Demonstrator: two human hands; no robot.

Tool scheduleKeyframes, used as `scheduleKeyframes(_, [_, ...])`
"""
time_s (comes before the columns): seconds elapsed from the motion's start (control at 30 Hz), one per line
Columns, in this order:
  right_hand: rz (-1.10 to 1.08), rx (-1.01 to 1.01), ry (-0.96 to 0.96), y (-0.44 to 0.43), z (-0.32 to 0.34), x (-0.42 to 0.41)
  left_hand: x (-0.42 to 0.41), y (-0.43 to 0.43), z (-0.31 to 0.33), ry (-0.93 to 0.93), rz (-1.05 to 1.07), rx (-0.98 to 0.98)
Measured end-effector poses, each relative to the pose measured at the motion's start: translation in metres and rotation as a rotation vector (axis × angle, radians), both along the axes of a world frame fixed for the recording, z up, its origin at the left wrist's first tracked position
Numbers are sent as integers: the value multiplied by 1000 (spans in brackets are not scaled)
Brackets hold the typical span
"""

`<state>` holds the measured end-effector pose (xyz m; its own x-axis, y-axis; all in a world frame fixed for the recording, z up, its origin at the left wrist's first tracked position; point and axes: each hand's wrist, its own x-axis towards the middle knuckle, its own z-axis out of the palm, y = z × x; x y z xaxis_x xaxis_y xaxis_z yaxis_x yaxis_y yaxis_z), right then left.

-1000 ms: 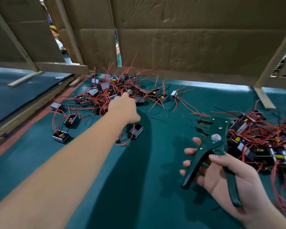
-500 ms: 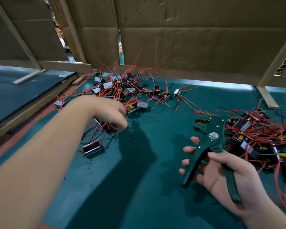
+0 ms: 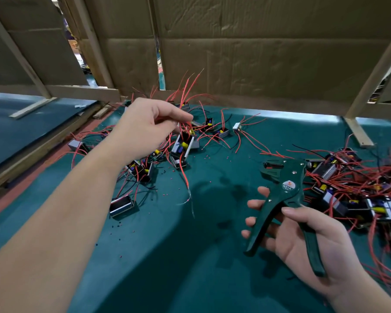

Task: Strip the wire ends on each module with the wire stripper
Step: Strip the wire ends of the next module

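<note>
My left hand (image 3: 145, 127) is raised above the table and pinches the red wires of a small boxed module (image 3: 182, 147), which hangs tilted below my fingers with more modules tangled under it. A long red wire trails down from it toward the mat. My right hand (image 3: 303, 240) grips the handles of the dark green wire stripper (image 3: 282, 190), jaws pointing up and left, handles spread. The stripper is apart from the lifted module.
A heap of modules with red and black wires (image 3: 348, 190) lies at the right. More modules (image 3: 122, 205) are scattered at the left and back on the green mat (image 3: 167, 256). Cardboard panels (image 3: 235, 53) on wooden frames wall the far edge. Small insulation bits dot the mat.
My left hand has drawn back from the far pile and risen, lifting a module by its wires and dragging others nearer. My right hand and the stripper have hardly moved.
</note>
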<state>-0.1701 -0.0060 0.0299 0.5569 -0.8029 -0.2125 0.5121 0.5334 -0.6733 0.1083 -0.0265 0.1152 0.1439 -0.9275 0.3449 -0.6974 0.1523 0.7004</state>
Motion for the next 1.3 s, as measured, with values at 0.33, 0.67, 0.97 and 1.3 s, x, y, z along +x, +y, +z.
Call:
scheduleKeyframes(0.33, [14, 1, -29, -1, -3, 1, 7, -1, -15, 16, 24, -79])
scheduleKeyframes(0.67, [15, 2, -25, -2, -4, 1, 16, 2, -15, -475, 335, -76])
scheduleKeyframes(0.97, [9, 10, -24, -3, -5, 1, 22, 9, 9, 132, 259, -216])
scheduleKeyframes(1.3, [8, 13, -26, -4, -5, 1, 23, -9, 2, 262, 360, -28])
